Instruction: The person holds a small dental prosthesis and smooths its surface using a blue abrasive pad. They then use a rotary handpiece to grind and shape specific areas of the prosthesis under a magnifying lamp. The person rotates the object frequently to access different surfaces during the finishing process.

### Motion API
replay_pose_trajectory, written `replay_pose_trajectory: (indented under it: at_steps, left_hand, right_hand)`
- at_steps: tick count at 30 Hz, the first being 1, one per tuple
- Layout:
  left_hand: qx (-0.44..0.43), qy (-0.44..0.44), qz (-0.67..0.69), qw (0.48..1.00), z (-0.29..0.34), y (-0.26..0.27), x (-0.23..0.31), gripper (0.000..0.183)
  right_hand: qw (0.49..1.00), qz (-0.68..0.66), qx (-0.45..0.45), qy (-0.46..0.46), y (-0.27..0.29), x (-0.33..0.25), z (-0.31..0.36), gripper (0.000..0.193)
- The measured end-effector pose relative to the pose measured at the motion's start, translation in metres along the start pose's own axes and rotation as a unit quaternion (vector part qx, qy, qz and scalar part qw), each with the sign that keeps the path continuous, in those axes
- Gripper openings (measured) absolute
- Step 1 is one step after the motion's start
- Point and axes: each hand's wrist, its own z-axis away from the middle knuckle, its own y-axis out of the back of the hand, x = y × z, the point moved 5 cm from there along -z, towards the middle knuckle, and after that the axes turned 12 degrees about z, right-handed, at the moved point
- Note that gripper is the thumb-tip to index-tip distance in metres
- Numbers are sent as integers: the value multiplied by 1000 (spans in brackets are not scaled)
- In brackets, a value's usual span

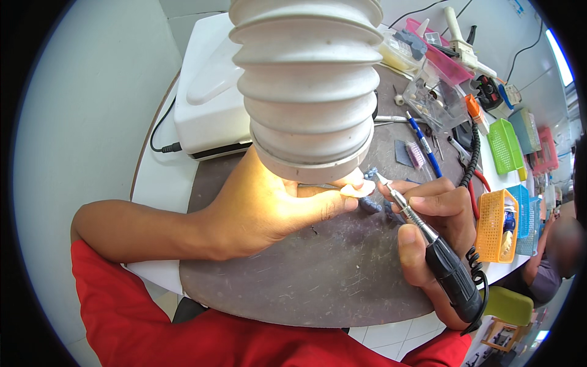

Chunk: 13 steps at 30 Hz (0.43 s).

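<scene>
My left hand (260, 205) reaches in under the ribbed hose, its thumb and fingers pinching a small whitish piece (367, 188) that looks like a dental part. Part of this hand is hidden by the hose's rim. In my right hand (449, 211) is a rotary handpiece (451, 275), black-bodied with a silver neck, held like a pen. Its tip points up and left, right beside the whitish piece; whether they touch I cannot tell. Small blue-grey lumps (369, 205) lie just below the fingertips on the grey work mat (306, 275).
A thick white ribbed hose (306, 92) hangs close over my hands. Behind it stands a white machine (211, 85). To the right are a blue pen (423, 144), a pink brush (416, 156), a coiled black cord (473, 156), and orange (489, 235) and green (504, 147) baskets. Another person (547, 266) sits at far right.
</scene>
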Motion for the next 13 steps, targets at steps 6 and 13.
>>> replay_pose_trajectory:
  at_steps: [6, 13]
  left_hand:
    - [-9, 48, 48, 998, 1, 0, -9, 15]
    - [-54, 62, 34, 996, 0, -7, -7, 16]
  right_hand:
    - [991, 4, 21, -130, 16, 3, 1, 24]
    - [928, -186, 207, -249, 48, 37, -2, 24]
